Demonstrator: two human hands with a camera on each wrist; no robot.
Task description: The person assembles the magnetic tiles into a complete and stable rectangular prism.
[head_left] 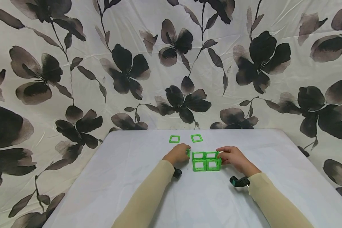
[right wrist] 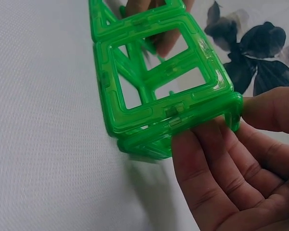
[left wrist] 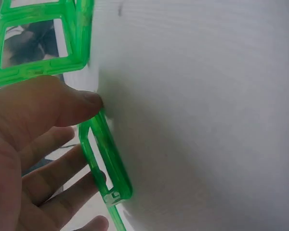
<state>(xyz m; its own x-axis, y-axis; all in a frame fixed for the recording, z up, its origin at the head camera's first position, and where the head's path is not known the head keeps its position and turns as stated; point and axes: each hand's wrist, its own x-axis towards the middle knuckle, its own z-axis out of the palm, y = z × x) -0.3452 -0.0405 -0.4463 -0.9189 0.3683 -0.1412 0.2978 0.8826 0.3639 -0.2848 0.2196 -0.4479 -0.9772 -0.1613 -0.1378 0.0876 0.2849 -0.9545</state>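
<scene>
A block built of green square magnetic tiles (head_left: 199, 160) stands on the table, its open frames joined edge to edge. To its left, my left hand (head_left: 178, 153) pinches a single green magnetic tile (left wrist: 98, 149), thumb on the near edge and fingertips behind; this tile is apart from the block. At the block's right end is my right hand (head_left: 234, 158). In the right wrist view its thumb and fingers hold the end tile (right wrist: 183, 120) of the block by a corner and side.
Two loose green tiles, a left one (head_left: 174, 139) and a right one (head_left: 196, 138), lie flat behind the block near the far table edge. The white table (head_left: 117, 177) meets a floral cloth (head_left: 125, 74) at the back. Each wrist carries a black device.
</scene>
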